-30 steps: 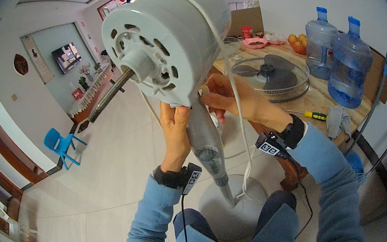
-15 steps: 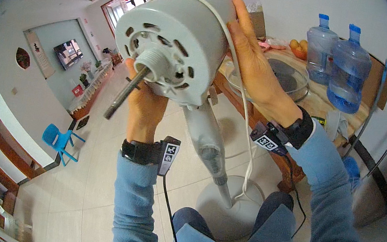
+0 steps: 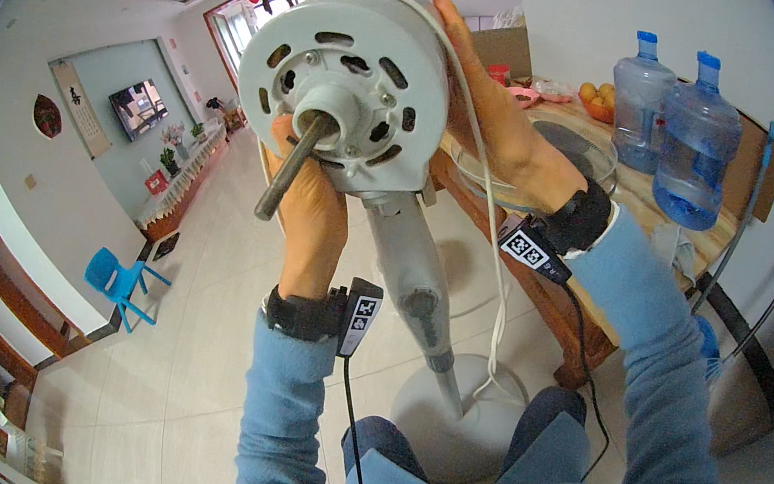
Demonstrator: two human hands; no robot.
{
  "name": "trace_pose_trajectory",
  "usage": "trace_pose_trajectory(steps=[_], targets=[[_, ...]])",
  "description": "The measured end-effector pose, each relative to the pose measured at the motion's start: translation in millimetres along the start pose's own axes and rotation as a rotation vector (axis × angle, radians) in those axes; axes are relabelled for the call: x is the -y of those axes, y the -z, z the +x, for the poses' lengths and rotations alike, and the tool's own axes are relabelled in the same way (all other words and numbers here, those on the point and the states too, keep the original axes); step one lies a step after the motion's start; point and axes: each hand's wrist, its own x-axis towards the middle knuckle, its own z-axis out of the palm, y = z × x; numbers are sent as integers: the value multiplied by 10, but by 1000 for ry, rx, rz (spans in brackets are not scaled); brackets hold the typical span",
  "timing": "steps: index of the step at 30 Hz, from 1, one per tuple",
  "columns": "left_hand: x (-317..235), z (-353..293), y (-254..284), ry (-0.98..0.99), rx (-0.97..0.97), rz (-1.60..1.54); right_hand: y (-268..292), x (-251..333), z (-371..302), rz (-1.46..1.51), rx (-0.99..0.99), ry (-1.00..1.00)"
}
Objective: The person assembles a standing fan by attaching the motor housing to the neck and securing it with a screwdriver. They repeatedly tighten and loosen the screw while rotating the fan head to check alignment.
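A grey fan motor head (image 3: 387, 50) tops a standing fan and faces me, without blades or cage. From its round slotted front a bare metal shaft (image 3: 290, 176) sticks out, tilted downward. My left hand (image 3: 310, 230) grips the head's lower left side, its fingers partly hidden behind the shaft and collar. My right hand (image 3: 514, 146) holds the right side, fingers reaching up along the housing. A white cord (image 3: 500, 311) runs over the head and down to the floor. Below, the fan's neck (image 3: 411, 281) leads to its round base (image 3: 422, 405) between my legs.
At right a wooden table (image 3: 651, 208) carries a glass lid (image 3: 574, 150), a bowl of oranges (image 3: 597, 101) and two blue water jugs (image 3: 695, 149). A blue chair (image 3: 123, 281) stands at left on the tiled floor. A cable hangs from each wrist band.
The motor head has turned so its front faces me more squarely. The shaft has swung slightly right. My left hand has moved right and down; my right hand has shifted slightly left.
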Motion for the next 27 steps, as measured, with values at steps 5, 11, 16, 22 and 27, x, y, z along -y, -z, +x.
trace_pose_trajectory(steps=[5,11,16,22,27], targets=[[0,8,11,-46,-9,118,-1,-19,16,13,-39,-76],[-53,10,113,151,70,-97,-38,104,-59,-254,-94,-43],[-58,35,148,228,157,-232,-48,180,-122,-130,-137,-98],[38,17,104,239,45,-92,-67,107,-9,66,-99,-110],[74,36,117,184,24,-63,-49,92,84,129,-66,-136]])
